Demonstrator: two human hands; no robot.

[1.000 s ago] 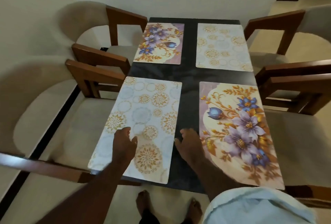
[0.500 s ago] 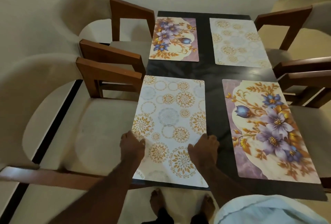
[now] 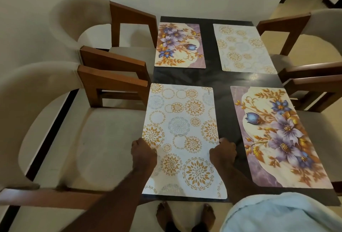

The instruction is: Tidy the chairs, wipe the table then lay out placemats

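Head cam: flat white placemat (image 3: 182, 131) w/ gold, grey medallions

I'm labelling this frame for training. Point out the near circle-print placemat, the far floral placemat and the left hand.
near circle-print placemat (image 3: 182, 120): head view, middle of its face.
far floral placemat (image 3: 180, 45): head view, middle of its face.
left hand (image 3: 143, 151): head view, back of the hand.
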